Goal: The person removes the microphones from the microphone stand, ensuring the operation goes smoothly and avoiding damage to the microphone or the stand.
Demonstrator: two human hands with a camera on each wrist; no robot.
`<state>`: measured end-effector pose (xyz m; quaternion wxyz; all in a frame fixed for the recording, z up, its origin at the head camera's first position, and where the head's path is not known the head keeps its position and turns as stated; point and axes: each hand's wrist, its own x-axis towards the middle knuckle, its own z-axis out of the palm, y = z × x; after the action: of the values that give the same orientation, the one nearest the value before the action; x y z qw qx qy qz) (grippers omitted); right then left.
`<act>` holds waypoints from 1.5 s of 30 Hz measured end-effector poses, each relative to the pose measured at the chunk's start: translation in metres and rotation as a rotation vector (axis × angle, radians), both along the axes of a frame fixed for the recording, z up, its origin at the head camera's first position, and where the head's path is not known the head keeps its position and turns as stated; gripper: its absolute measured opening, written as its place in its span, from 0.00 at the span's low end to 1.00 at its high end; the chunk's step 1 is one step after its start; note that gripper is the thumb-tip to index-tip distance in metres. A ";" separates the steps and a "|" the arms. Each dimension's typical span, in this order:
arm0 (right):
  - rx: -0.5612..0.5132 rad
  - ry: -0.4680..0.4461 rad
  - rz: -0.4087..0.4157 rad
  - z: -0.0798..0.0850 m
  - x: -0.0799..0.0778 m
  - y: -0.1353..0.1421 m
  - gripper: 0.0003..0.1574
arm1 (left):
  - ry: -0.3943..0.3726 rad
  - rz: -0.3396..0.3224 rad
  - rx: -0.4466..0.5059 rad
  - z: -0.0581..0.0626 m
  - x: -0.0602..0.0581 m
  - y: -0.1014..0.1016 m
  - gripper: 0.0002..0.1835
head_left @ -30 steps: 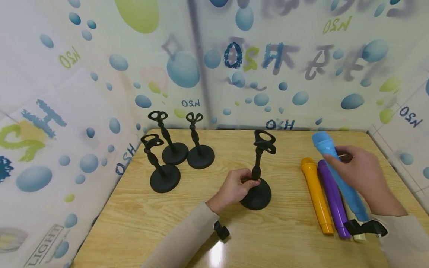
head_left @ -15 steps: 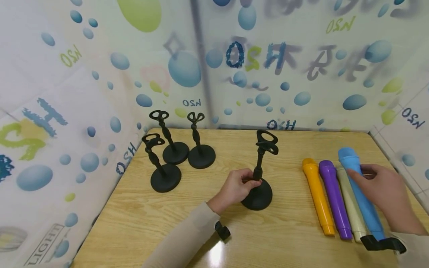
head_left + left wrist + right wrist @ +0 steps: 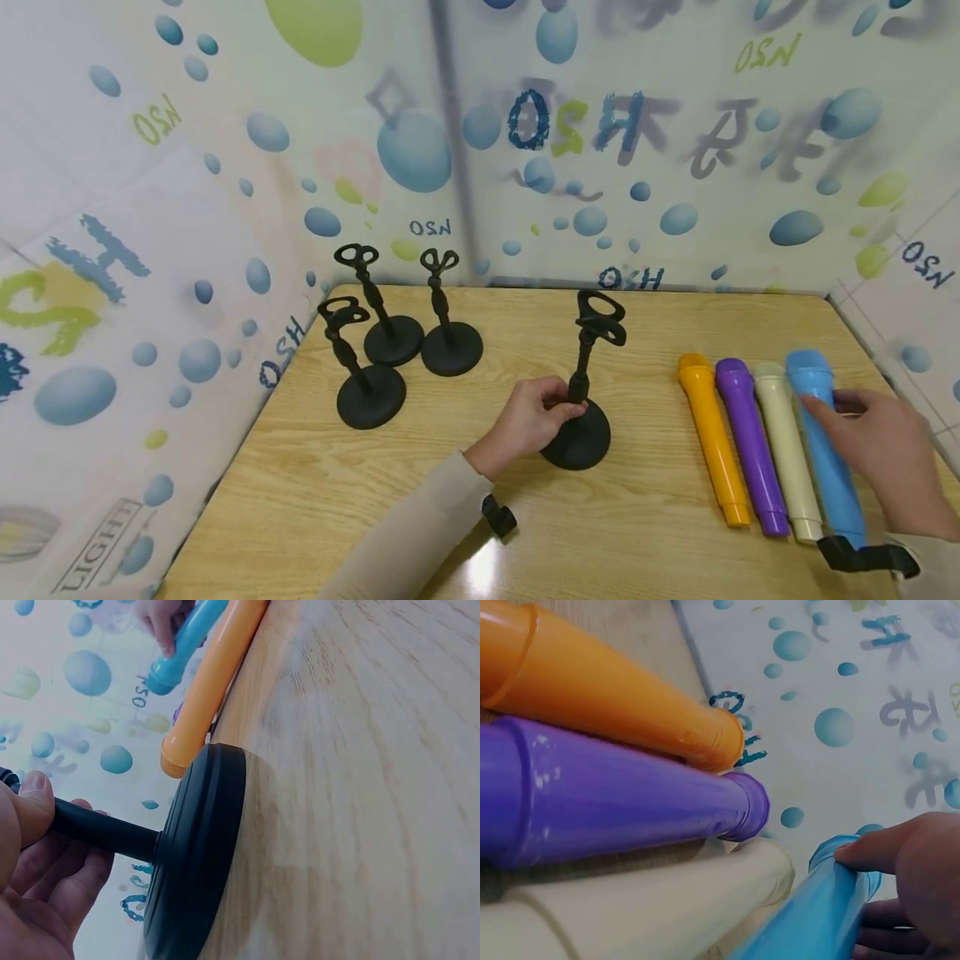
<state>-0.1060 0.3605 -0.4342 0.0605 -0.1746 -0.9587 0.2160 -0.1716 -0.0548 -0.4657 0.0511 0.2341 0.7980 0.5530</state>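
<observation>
My left hand (image 3: 522, 421) pinches the stem of a black microphone stand (image 3: 576, 440), low down near its round base. The stand is upright on the table, its ring-shaped clip uppermost. On the right, my right hand (image 3: 885, 454) holds a light blue toy microphone (image 3: 831, 471), thumb on one side near the head and fingers on the other. That microphone lies alongside a cream microphone (image 3: 787, 454), last in a row with a purple microphone (image 3: 752, 450) and an orange microphone (image 3: 712, 442). Whether its whole length touches the table I cannot tell. In the right wrist view the fingers are partly hidden.
Three more black stands are grouped at the left back: a front stand (image 3: 371, 398), a rear stand (image 3: 393, 340) and a right-hand stand (image 3: 452, 348). Patterned sheets (image 3: 675, 167) enclose the wooden table (image 3: 315, 517) at the back and sides.
My right hand has brought the blue microphone rightward and down, from above the purple and cream ones to the row's right end. My left hand and its stand have stayed put.
</observation>
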 end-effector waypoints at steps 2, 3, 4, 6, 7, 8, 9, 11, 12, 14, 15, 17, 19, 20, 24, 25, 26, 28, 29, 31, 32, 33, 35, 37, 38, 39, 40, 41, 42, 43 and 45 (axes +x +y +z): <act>0.000 -0.004 -0.012 -0.002 0.001 0.001 0.45 | -0.005 -0.002 0.002 0.000 0.000 0.000 0.03; -0.001 -0.008 -0.021 -0.002 0.001 0.002 0.44 | -0.008 -0.003 0.003 0.000 0.000 0.000 0.03; -0.004 -0.018 -0.029 -0.003 0.001 0.002 0.44 | -0.012 -0.004 0.004 0.000 0.000 0.000 0.03; -0.006 -0.035 -0.047 -0.005 0.002 0.003 0.45 | -0.016 -0.005 0.004 0.000 0.000 0.000 0.03; -0.005 -0.042 -0.050 -0.006 0.002 0.003 0.44 | -0.017 -0.005 0.004 0.000 0.000 0.000 0.03; -0.005 -0.048 -0.051 -0.008 0.002 0.004 0.45 | -0.016 -0.004 0.003 0.000 0.000 0.000 0.03; -0.008 -0.053 -0.054 -0.009 0.001 0.004 0.45 | -0.016 -0.004 0.002 0.000 0.000 0.000 0.03; -0.008 -0.062 -0.063 -0.012 0.001 0.005 0.44 | -0.012 -0.002 -0.001 0.000 0.000 0.000 0.03; -0.004 -0.059 -0.064 -0.013 0.000 0.006 0.44 | -0.010 -0.002 -0.002 0.000 0.000 0.000 0.03; -0.006 -0.062 -0.071 -0.017 0.000 0.008 0.43 | -0.007 -0.003 0.000 0.000 0.000 0.000 0.03; -0.009 -0.065 -0.076 -0.018 -0.001 0.009 0.43 | -0.005 -0.004 0.001 0.000 0.000 0.000 0.03; -0.012 -0.069 -0.083 -0.021 -0.001 0.010 0.43 | -0.001 -0.007 0.004 0.001 0.000 0.000 0.03; -0.027 -0.083 -0.094 -0.024 -0.002 0.011 0.43 | 0.003 -0.009 0.007 0.001 0.000 0.000 0.03; -0.032 -0.089 -0.101 -0.025 -0.003 0.011 0.43 | 0.004 -0.010 0.008 0.000 0.000 0.000 0.03; -0.051 -0.133 -0.126 -0.030 -0.004 0.015 0.45 | 0.000 -0.014 0.011 0.000 0.000 0.001 0.03; -0.054 -0.145 -0.130 -0.031 -0.005 0.016 0.46 | -0.002 -0.014 0.010 0.000 0.000 0.001 0.03; -0.059 -0.160 -0.133 -0.032 -0.005 0.017 0.47 | -0.003 -0.014 0.009 0.000 0.000 0.001 0.03; -0.070 -0.178 -0.131 -0.033 -0.005 0.019 0.48 | -0.005 -0.015 0.006 0.000 0.000 0.001 0.03; -0.080 -0.186 -0.129 -0.034 -0.005 0.019 0.48 | -0.005 -0.015 0.005 0.000 0.000 0.001 0.03; -0.092 -0.200 -0.130 -0.035 -0.005 0.018 0.49 | -0.008 -0.015 0.005 0.000 0.000 0.001 0.03; -0.096 -0.203 -0.132 -0.034 -0.004 0.018 0.49 | -0.009 -0.015 0.006 0.000 0.000 0.001 0.03; -0.099 -0.205 -0.134 -0.034 -0.004 0.017 0.49 | -0.011 -0.016 0.008 0.000 0.000 0.001 0.03; -0.108 -0.214 -0.142 -0.033 -0.004 0.014 0.48 | -0.012 -0.015 0.010 0.000 0.000 0.001 0.03; -0.107 -0.213 -0.146 -0.032 -0.004 0.011 0.46 | -0.012 -0.015 0.011 0.000 0.000 0.001 0.03; -0.107 -0.212 -0.146 -0.032 -0.004 0.010 0.46 | -0.012 -0.015 0.011 0.000 0.000 0.001 0.03; -0.108 -0.214 -0.145 -0.032 -0.004 0.010 0.46 | -0.011 -0.014 0.011 0.000 0.000 0.001 0.03; -0.107 -0.214 -0.142 -0.031 -0.004 0.009 0.46 | -0.011 -0.014 0.011 0.000 0.000 0.001 0.03; -0.103 -0.213 -0.138 -0.031 -0.004 0.009 0.46 | -0.012 -0.016 0.012 0.000 0.000 0.001 0.03; -0.099 -0.210 -0.133 -0.032 -0.004 0.010 0.46 | -0.012 -0.016 0.012 0.000 0.000 0.000 0.03; -0.098 -0.212 -0.129 -0.032 -0.004 0.010 0.46 | -0.013 -0.016 0.011 0.000 0.000 0.000 0.03; -0.097 -0.208 -0.121 -0.033 -0.003 0.011 0.47 | -0.018 -0.016 0.009 0.001 0.000 0.000 0.03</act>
<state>-0.1095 0.3718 -0.4671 -0.0351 -0.2563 -0.9359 0.2390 -0.1714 -0.0550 -0.4649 0.0613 0.2357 0.7931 0.5583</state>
